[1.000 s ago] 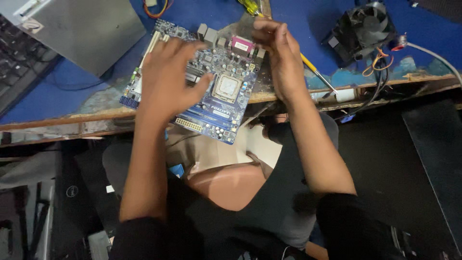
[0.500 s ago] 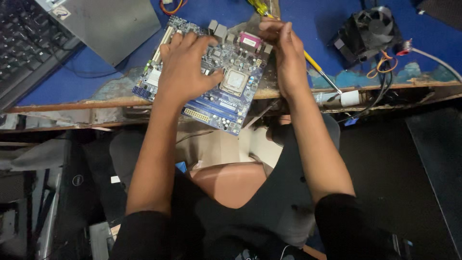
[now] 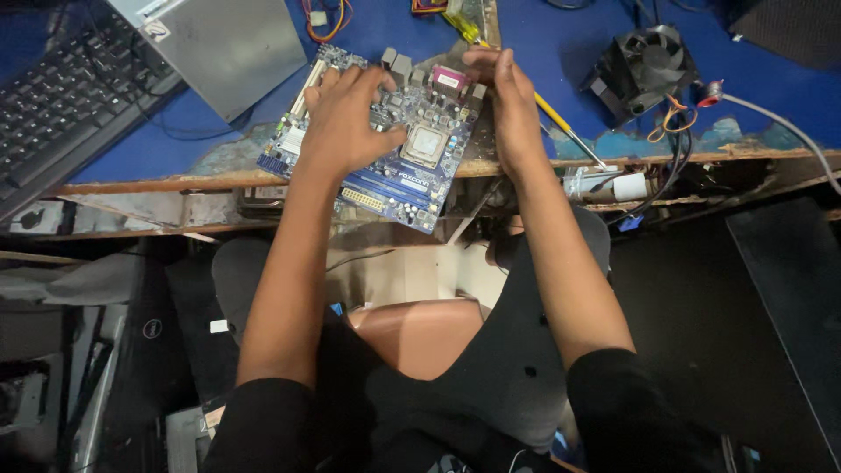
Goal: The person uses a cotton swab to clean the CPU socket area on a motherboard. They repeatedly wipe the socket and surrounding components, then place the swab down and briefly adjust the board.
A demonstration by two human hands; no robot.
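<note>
The left hand [image 3: 346, 123] is lying flat on the blue board [image 3: 385, 140], fingers spread and apart over its left half, pressing it down rather than gripping it. The right hand [image 3: 508, 109] is standing on edge against the board's right side, fingers together and curled over the far right corner, so the two hands are bracing the board from top and side, likely to keep it from sliding. Between them the square socket [image 3: 427, 143] is lying uncovered.

The board is resting at the near edge of the blue worktop [image 3: 569, 44], its near corner hanging out past the worn wooden lip, over the person's lap. That overhang probably explains the flat, steadying palm.

A yellow-handled screwdriver [image 3: 543, 109] is lying just behind the right hand, running toward the near edge. A black cooler fan [image 3: 644, 70] with coloured wires is sitting farther right, well apart from the board. Toward the far left corner a grey metal case [image 3: 228, 44] is lying, with a black keyboard [image 3: 66, 101] beside it at the left edge.
</note>
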